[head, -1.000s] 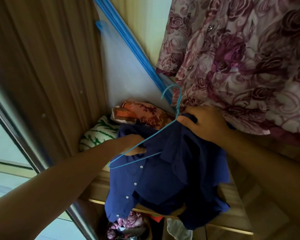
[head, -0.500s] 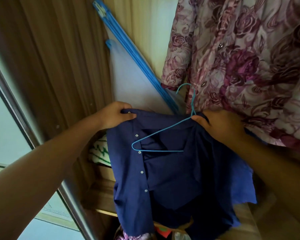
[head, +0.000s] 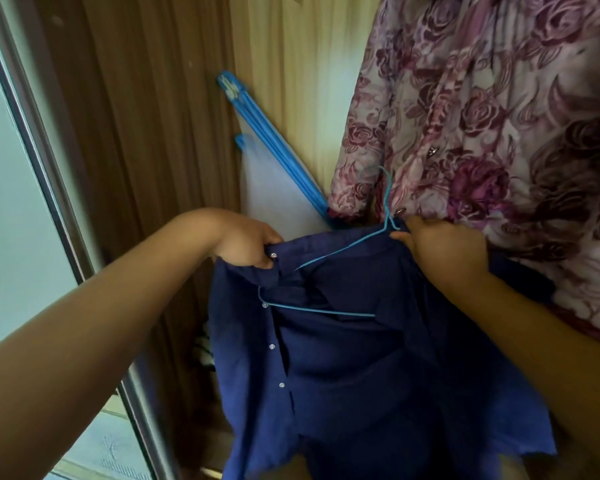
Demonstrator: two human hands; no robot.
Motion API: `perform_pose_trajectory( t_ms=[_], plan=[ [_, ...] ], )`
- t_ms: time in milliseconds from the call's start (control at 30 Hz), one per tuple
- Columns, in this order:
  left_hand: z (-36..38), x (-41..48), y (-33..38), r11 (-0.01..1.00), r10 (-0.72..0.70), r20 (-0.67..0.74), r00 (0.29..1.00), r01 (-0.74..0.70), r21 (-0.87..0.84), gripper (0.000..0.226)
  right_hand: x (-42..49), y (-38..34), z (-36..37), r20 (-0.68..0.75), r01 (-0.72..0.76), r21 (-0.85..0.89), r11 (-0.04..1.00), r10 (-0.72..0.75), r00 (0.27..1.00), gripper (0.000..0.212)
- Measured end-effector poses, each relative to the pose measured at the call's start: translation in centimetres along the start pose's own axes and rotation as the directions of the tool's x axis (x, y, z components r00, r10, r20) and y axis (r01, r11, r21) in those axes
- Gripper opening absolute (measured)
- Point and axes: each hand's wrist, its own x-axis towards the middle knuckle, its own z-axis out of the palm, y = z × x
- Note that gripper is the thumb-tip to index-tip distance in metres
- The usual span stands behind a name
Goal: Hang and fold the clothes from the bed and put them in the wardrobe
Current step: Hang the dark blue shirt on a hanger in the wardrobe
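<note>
navy shirt [head: 343, 358] held inside wardrobe [head: 136, 133], blue wire hanger [head: 326, 310] partly inside it. left hand [head: 246, 242] grip pinches collar edge; right hand [head: 444, 247] grip curled round hanger neck and collar. floral dress [head: 482, 116] crowds hook from right. blue-edged white panel [head: 274, 188] leans behind.

cam: I'm working from one head-worn wide-angle view | facing: forward and down into the wardrobe [head: 291, 81] | range: close, forearms enter from both lower corners, left hand [head: 246, 242] and right hand [head: 444, 247] grip the navy shirt [head: 343, 358] mid-frame | edges: floral garment [head: 482, 116] fills upper right
</note>
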Motion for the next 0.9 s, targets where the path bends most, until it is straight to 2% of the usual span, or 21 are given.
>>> perform_pose_trajectory(
  t_ms=[33, 100, 200, 300, 367, 433, 467, 533, 600, 633, 700, 733, 767, 800, 867, 900],
  plan=[
    [0.1, -0.1, 0.8, 0.996, 0.004, 0.016, 1.0, -0.002, -0.089, 0.026, 0.3, -0.4, -0.4, 0.027, -0.014, 0.01, 1.0, 0.014, 1.0, 0.054],
    [0.6, 0.1, 2.3, 0.965, 0.031, -0.055, 0.998, -0.045, -0.26, 0.024, 0.8, -1.3, -1.3, 0.048, -0.041, 0.036, 0.998, 0.04, 0.998, 0.051],
    [1.5, 1.1, 4.1, 0.939, 0.071, -0.282, 0.957, -0.16, -0.303, 0.019, 1.7, -2.8, -2.3, 0.029, -0.12, 0.125, 0.985, 0.118, 0.993, 0.05],
    [2.9, 2.0, 6.0, 0.873, 0.098, -0.439, 0.893, -0.289, -0.394, 0.014, 2.8, -4.2, -3.8, 0.028, -0.16, 0.205, 0.966, 0.157, 0.987, 0.051],
    [4.0, 2.4, 7.3, 0.822, 0.083, -0.506, 0.859, -0.345, -0.452, 0.016, 3.3, -4.6, -4.5, 0.052, -0.181, 0.217, 0.959, 0.174, 0.983, 0.051],
    [5.2, 2.8, 8.2, 0.718, 0.067, -0.492, 0.868, -0.385, -0.581, 0.023, 3.4, -4.6, -5.1, 0.058, -0.2, 0.215, 0.956, 0.192, 0.98, 0.05],
    [5.8, 3.0, 8.3, 0.724, 0.092, -0.514, 0.853, -0.412, -0.553, 0.025, 3.4, -4.4, -5.2, 0.058, -0.203, 0.215, 0.955, 0.195, 0.979, 0.05],
    [6.6, 3.4, 7.7, 0.891, 0.194, -0.625, 0.756, -0.402, -0.21, 0.031, 3.4, -3.7, -5.4, 0.057, -0.217, 0.248, 0.944, 0.209, 0.976, 0.05],
    [6.9, 3.9, 5.6, 0.962, 0.265, -0.739, 0.619, -0.228, 0.153, 0.039, 3.6, -2.4, -5.5, 0.063, -0.262, 0.29, 0.92, 0.255, 0.965, 0.051],
    [6.7, 4.1, 4.5, 0.962, 0.273, -0.783, 0.559, -0.138, 0.237, 0.038, 3.7, -1.8, -5.6, 0.065, -0.288, 0.302, 0.909, 0.282, 0.957, 0.052],
    [5.9, 4.6, 1.9, 0.959, 0.268, -0.843, 0.467, -0.044, 0.28, 0.029, 3.8, -0.7, -5.7, 0.066, -0.318, 0.309, 0.896, 0.313, 0.947, 0.053],
    [5.6, 5.0, 0.6, 0.968, 0.243, -0.871, 0.427, -0.054, 0.244, 0.024, 3.8, -0.3, -5.7, 0.06, -0.321, 0.296, 0.9, 0.317, 0.946, 0.052],
    [5.1, 5.2, -0.3, 0.981, 0.181, -0.901, 0.393, -0.132, 0.14, 0.018, 3.8, 0.1, -5.8, 0.055, -0.324, 0.272, 0.906, 0.322, 0.945, 0.051],
    [4.7, 5.2, -0.8, 0.966, 0.061, -0.917, 0.395, -0.256, -0.046, 0.012, 3.8, 0.4, -5.9, 0.057, -0.334, 0.239, 0.912, 0.331, 0.942, 0.05],
    [3.5, 5.1, -0.9, 0.78, -0.193, -0.876, 0.441, -0.473, -0.41, 0.011, 3.9, 0.9, -6.2, 0.063, -0.351, 0.157, 0.923, 0.345, 0.936, 0.047],
    [2.9, 5.0, -0.8, 0.67, -0.287, -0.851, 0.439, -0.543, -0.506, 0.015, 4.0, 1.1, -6.4, 0.059, -0.345, 0.111, 0.932, 0.341, 0.938, 0.046]
  ],
)
